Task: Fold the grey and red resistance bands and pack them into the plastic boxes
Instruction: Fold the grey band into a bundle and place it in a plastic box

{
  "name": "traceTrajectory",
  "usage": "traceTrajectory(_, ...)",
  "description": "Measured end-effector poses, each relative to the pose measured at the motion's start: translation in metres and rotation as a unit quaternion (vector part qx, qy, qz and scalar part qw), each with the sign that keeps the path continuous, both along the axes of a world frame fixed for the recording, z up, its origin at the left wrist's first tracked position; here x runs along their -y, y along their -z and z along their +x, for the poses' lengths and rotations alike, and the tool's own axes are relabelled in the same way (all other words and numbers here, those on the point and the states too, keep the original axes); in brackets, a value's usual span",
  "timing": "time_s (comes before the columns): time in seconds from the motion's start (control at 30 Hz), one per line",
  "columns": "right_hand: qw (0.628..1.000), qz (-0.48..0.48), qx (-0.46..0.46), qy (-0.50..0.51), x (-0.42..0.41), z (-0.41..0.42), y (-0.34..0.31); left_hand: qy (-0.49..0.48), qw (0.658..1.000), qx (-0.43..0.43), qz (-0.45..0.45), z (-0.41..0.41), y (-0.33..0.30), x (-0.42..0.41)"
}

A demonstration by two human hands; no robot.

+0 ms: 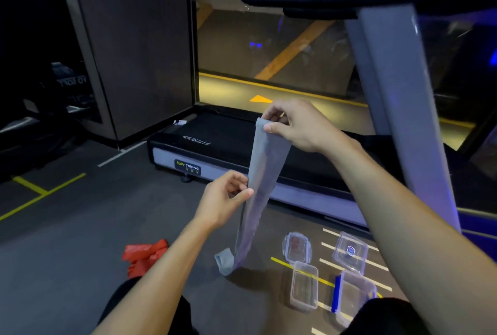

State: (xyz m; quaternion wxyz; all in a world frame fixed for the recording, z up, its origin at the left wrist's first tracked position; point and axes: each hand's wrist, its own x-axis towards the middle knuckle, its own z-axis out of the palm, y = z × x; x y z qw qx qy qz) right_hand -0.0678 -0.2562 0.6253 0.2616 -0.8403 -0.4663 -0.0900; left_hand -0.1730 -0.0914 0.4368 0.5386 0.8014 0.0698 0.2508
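The grey resistance band (265,170) hangs down as a long strip, and its lower end curls on the floor. My right hand (295,126) pinches its top end high up. My left hand (227,200) pinches the band's left edge about halfway down. The red resistance band (144,255) lies crumpled on the floor, partly behind my left forearm. Two open clear plastic boxes sit on the floor at lower right: a small box (304,285) and a box with a blue clip (355,294). Their two lids (296,247) (349,251) lie just beyond them.
A treadmill (215,143) with a grey upright post (398,98) stands right behind the band. The dark gym floor (67,227) carries yellow and white lines. My dark-clothed knees fill the bottom edge. A wall panel and glass pane stand behind.
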Motion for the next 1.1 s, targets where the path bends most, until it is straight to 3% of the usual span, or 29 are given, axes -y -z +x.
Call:
traceTrajectory(0.2,1.000,-0.002,0.029,0.007,-0.004,-0.026,-0.030,-0.029,0.996,0.013,0.082,-0.013,-0.025,0.002)
traceTrajectory(0.53,0.996,0.014,0.082,0.021,0.005,-0.058,-0.091,0.066,0.995,0.070,-0.032,-0.043,-0.082,0.009)
traceTrajectory(0.8,0.996,0.020,0.091,0.002,0.007,-0.070,-0.124,-0.013,0.996,0.079,0.039,-0.059,-0.117,0.020)
traceTrajectory(0.9,0.995,0.025,0.091,-0.010,0.008,-0.072,-0.134,-0.015,0.995,0.094,0.006,-0.062,-0.127,0.023)
traceTrajectory(1.1,0.995,0.034,0.088,-0.023,0.018,-0.065,-0.142,0.001,0.995,0.085,0.043,-0.061,-0.142,0.017)
